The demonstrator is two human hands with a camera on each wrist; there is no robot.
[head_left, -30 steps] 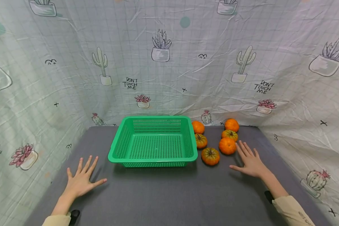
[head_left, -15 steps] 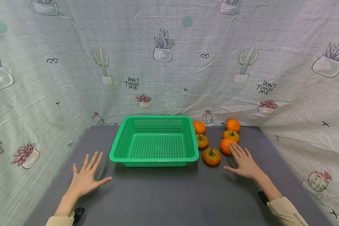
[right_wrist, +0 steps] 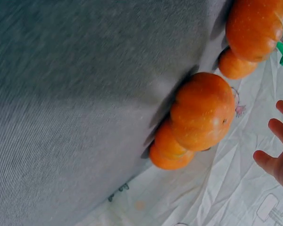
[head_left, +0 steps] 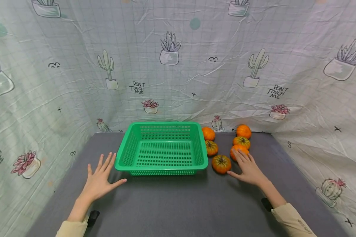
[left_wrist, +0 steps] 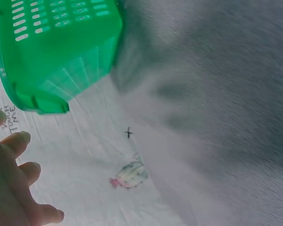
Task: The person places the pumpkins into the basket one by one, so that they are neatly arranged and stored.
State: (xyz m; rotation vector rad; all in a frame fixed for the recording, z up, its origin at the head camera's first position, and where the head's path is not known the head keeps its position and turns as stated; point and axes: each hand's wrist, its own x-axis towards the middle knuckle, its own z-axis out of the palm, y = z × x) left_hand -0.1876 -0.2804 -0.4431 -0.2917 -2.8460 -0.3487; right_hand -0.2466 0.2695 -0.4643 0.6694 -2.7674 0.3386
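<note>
A green plastic basket [head_left: 164, 168] stands at the back middle of the grey table, with nothing in it. My left hand [head_left: 98, 184], fingers spread, is off the basket's front left corner; its fingertips come close to the rim in the head view. To the right, my right hand [head_left: 249, 169] has its fingers stretched over the front of an orange pumpkin [head_left: 235, 153], overlapping it in this view. In the right wrist view that pumpkin [right_wrist: 203, 112] shows apart from the fingers [right_wrist: 265, 162]. A greenish-orange pumpkin [head_left: 221, 164] lies just left of the right thumb.
Beside the basket's right wall sit an orange pumpkin [head_left: 208, 134] and a striped pumpkin [head_left: 211, 148]. Farther back at right are a striped pumpkin [head_left: 241, 142] and an orange pumpkin [head_left: 243, 131]. A printed cloth [head_left: 178, 82] hangs around the table [head_left: 178, 204].
My left hand has moved right and forward toward the basket. My right hand has moved left, from beside the front orange pumpkin to over it. The basket and pumpkins stay in place.
</note>
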